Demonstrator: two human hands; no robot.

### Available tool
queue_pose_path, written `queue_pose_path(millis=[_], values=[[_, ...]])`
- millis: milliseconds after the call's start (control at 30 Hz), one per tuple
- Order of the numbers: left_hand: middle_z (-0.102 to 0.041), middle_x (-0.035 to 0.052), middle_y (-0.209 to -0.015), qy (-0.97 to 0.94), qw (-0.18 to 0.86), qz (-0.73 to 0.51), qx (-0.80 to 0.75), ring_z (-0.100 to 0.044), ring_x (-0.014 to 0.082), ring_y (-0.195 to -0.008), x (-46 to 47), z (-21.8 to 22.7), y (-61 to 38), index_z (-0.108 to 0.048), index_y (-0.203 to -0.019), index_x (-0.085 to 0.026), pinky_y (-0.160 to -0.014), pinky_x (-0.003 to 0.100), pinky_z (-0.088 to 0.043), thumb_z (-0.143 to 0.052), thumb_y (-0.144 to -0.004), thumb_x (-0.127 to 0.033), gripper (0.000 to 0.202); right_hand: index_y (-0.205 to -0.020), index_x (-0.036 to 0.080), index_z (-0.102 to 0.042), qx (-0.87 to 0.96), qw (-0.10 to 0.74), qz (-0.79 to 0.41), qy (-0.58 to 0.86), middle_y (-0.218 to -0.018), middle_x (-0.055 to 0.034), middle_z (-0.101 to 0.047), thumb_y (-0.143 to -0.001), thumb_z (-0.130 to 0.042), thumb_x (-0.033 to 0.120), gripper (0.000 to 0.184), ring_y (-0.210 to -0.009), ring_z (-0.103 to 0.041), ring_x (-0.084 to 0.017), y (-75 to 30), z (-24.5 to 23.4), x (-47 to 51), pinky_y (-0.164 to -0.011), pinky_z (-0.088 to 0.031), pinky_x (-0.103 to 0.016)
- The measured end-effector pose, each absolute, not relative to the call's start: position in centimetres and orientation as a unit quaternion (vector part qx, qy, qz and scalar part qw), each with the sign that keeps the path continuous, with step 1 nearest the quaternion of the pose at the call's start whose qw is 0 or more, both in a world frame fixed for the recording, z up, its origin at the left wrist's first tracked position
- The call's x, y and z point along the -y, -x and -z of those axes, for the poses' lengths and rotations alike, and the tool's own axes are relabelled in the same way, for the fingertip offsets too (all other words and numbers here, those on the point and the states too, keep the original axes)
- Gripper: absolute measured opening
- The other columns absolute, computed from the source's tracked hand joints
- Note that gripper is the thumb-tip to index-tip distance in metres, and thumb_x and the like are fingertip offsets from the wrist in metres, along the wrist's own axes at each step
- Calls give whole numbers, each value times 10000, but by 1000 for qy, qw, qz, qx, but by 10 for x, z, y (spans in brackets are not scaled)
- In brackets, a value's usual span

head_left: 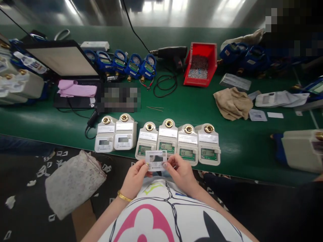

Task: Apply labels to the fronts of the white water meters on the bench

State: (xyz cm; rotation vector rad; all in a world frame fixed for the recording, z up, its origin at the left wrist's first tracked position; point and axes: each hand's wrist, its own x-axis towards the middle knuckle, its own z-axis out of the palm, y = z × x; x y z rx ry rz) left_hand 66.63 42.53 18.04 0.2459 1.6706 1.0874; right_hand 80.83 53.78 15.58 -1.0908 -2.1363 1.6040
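Closest on my feed: a white printed shirt. Beyond, left fingers and right fingers pinch a white faceplate, its print illegible to me, partly hiding two meters on the counter. Their displays seem to show "E0".

Apparent "E0" on exposed meter displays, print on white card too small to read

Glare streaks the shiny far surface (lower right corner dark).
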Motion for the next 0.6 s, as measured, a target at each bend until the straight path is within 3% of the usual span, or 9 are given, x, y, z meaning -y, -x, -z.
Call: queue_pose_path(millis=[133, 267, 333, 467, 600], values=[[-592, 37, -724, -156, 517, -416, -732, -530, 158, -623, -421, -175, -653, -614, -814, -144, -608, 273, -465, -510, -728, -442, 327, -717, 179, -536, 636, 63, -652, 407, -607, -3, -586, -828, -494, 385, 237, -512, -521, -119, -804, -141, -525, -485, -409, -224], [-563, 30, -680, -275, 385, -322, -820, -512, 154, -616, -414, -170, -639, -642, -743, -173, -589, 261, -412, -481, -767, -386, 268, -689, 180, -526, 596, 65, -687, 411, -577, 3, -582, -813, -502, 395, 249, -463, -521, -109, -789, -138, -519, -455, -404, -214], [-567, 19, -679, -297, 342, -299, -840, -518, 149, -626, -412, -166, -634, -646, -797, -192, -601, 257, -405, -484, -775, -354, 230, -678, 181, -519, 598, 73, -680, 417, -567, 6, -580, -815, -495, 387, 249, -453, -524, -107, -781, -137, -518, -451, -398, -212], [-565, -42, -613, -221, 356, -353, -837, -521, 136, -554, -414, -159, -629, -463, -1096, -203, -591, 249, -422, -558, -745, -337, 388, -655, 184, -505, 571, 84, -688, 440, -562, 3, -587, -812, -495, 393, 263, -439, -535, -115, -769, -134, -518, -435, -398, -217], [-555, -70, -575, -206, 337, -370, -841, -522, 131, -527, -417, -153, -626, -389, -1043, -216, -575, 237, -416, -585, -741, -332, 379, -651, 185, -512, 545, 74, -696, 461, -565, -2, -604, -796, -504, 398, 258, -421, -540, -125, -765, -129, -516, -414, -402, -225]])
